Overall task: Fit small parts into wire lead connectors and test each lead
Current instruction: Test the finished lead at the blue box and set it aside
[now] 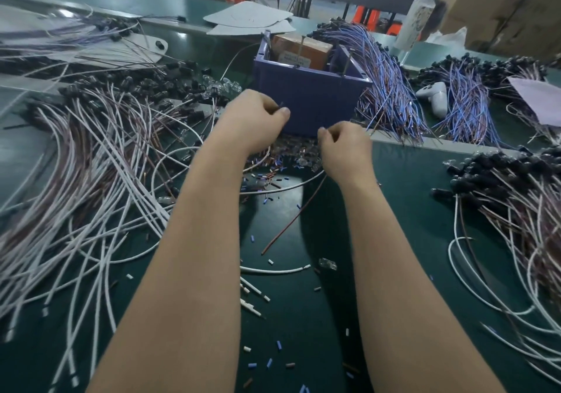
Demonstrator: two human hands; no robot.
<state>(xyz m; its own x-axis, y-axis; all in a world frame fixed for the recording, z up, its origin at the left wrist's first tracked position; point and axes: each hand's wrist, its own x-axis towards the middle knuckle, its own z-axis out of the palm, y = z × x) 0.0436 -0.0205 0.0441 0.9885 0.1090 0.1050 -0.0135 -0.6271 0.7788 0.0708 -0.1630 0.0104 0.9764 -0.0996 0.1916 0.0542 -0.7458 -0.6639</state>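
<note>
Both hands work close together at 12 o'clock, just in front of the purple-blue plastic bin [309,101]. L hand [253,118] has fingers curled, thumb and forefinger pinching smth thin and dark, too small to name. R hand [346,147] is also curled into a pinch. The thin brown wire lead [291,219] trails from under it toward 6 o'clock across the dark green bench mat [409,210], so it prob holds that lead's connector end, though fingers hide the connector itself. Under the hands lies a heap of small clear parts and cut insulation bits [291,153]. A pile of white and brown leads w/ black connectors [91,165] sits at 9 o'clock, a similar pile [516,204] at 3 o'clock, and a blue-wired bundle [388,89] at 1 o'clock beside the bin. Judgement: the fitting step is in hand, and the test on this lead is not yet done. Risks:
- The part is tiny, so a slip in the pinch would drop it into the heap, lost among lookalikes.
- Pushing it in skewed could bend its legs or seat it half-way, giving a false fail at test.
- The lead's free tail lies near the white wire loop [282,188] and could snag it on lifting, dragging debris along.
- The 9 and 3 o'clock piles look alike, so a finished lead could land in the wrong one.
</note>
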